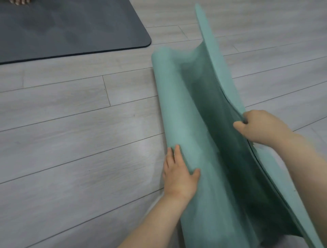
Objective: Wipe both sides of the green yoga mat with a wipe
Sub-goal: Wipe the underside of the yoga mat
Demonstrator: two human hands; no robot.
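The green yoga mat (191, 109) lies on the grey plank floor, curled lengthwise into a trough with both long edges raised. My left hand (178, 170) lies flat against the outside of the left curl, fingers straight and thumb spread on the mat. My right hand (256, 125) grips the raised right edge of the mat, fingers curled over it. The mat's inner face shows darker in shadow. No wipe is in view.
A dark grey mat (62, 30) lies flat on the floor at the top left, with someone's toes (20, 2) at its far edge. The grey plank floor (70, 132) stretches to the left of the green mat and beyond it at the right.
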